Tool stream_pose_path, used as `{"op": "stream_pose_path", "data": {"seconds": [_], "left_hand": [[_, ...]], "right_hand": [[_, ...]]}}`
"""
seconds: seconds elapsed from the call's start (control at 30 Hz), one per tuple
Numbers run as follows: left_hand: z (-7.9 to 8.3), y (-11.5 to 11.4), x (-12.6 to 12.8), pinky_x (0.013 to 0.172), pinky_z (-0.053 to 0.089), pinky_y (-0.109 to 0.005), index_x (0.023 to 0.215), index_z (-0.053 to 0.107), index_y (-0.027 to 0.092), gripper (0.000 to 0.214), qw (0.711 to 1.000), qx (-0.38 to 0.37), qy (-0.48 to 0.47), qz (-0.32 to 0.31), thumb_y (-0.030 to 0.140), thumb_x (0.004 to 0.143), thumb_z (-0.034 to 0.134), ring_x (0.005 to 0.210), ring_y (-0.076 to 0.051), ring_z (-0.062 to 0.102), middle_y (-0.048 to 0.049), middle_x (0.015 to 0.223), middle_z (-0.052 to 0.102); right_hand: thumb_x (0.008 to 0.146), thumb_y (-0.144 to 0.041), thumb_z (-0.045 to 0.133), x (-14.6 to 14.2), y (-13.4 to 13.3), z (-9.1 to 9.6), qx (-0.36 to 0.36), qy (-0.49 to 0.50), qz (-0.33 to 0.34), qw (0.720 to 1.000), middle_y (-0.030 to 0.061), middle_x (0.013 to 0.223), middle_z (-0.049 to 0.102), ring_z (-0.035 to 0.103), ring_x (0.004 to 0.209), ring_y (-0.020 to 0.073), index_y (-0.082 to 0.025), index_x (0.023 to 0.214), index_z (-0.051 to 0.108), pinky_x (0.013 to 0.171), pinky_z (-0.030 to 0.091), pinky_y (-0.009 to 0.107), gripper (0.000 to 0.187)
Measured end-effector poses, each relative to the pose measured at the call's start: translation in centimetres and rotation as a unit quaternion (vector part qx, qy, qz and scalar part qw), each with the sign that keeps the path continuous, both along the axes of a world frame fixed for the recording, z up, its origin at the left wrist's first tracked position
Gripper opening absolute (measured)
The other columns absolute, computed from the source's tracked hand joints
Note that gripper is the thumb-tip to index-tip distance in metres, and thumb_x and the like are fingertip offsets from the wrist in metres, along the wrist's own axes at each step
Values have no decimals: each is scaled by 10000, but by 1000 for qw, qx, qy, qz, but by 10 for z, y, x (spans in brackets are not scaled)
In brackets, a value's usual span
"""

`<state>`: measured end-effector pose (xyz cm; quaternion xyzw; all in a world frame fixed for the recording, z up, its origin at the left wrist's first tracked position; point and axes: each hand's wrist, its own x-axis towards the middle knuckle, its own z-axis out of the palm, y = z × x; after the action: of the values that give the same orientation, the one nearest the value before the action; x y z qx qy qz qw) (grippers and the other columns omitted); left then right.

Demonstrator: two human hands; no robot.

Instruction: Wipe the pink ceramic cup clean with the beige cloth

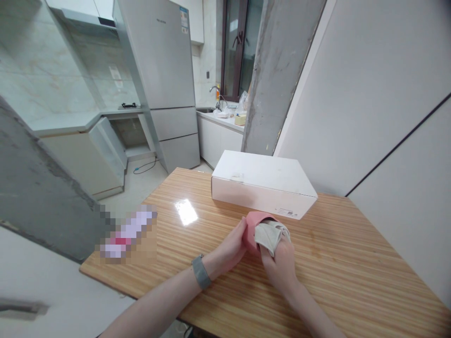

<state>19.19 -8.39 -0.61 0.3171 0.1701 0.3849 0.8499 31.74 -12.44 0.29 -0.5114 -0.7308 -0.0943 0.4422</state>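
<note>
My left hand is wrapped round the side of a pink cup-shaped thing that lies on the wooden table. My right hand grips a cream cloth and presses it into the pink thing's mouth. Both hands are closed. A grey band sits on my left wrist. Just behind the hands lies a flat white box.
A blurred-out object lies near the table's left edge. A white wall runs along the right side of the table. Beyond stand a concrete pillar, a grey fridge, kitchen counters and a sink tap.
</note>
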Motion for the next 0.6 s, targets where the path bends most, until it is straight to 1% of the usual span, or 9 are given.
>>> {"op": "stream_pose_path", "data": {"seconds": [0.07,0.2,0.27,0.33,0.4,0.5,0.6], "left_hand": [[-3,2,0,1158,288,-406,1267,623,119,597,1000,-2,14,-1,580,907,501,1318,-289,489,-149,1320,622],[-8,6,-2,1143,306,-408,1297,602,135,564,1000,-1,23,8,544,926,487,1323,-282,480,-131,1334,616],[-5,6,-5,1126,322,-420,1293,604,133,589,1000,-5,29,-3,569,915,488,1311,-295,489,-135,1333,616],[0,5,-7,1112,334,-425,1270,616,122,622,999,-9,43,-12,603,896,497,1294,-307,502,-144,1312,628],[5,3,-9,1097,346,-419,1233,635,115,625,998,-4,59,0,616,877,521,1272,-308,517,-147,1278,647],[8,-1,-8,1062,378,-401,1170,660,138,559,995,16,89,44,593,858,569,1232,-293,542,-125,1219,677],[6,-1,-7,1036,402,-392,1150,665,169,521,989,28,121,75,588,853,579,1204,-278,559,-103,1190,691]], "right_hand": [[831,-180,487,3,0,-1,11,-7,23,1000,95,880,747,667,822,301,-225,883,678,739,515,453,203],[807,-184,490,8,0,-1,29,-47,54,997,113,1011,733,655,969,317,-210,1014,676,847,504,485,280],[781,-195,496,8,-1,0,28,-71,64,995,136,1035,720,642,993,331,-186,1052,672,872,493,506,323],[755,-203,507,6,-3,2,20,-91,80,992,150,1011,716,640,972,336,-165,1043,677,871,492,509,337],[747,-202,513,3,-5,4,11,-99,89,991,156,984,718,640,952,334,-153,1023,685,867,491,504,329],[788,-196,503,-1,-5,5,2,-69,66,995,143,962,729,645,921,324,-169,983,701,845,490,494,280],[843,-204,479,0,-3,4,-29,10,49,998,102,916,743,657,870,294,-214,918,717,812,501,461,250]]}}
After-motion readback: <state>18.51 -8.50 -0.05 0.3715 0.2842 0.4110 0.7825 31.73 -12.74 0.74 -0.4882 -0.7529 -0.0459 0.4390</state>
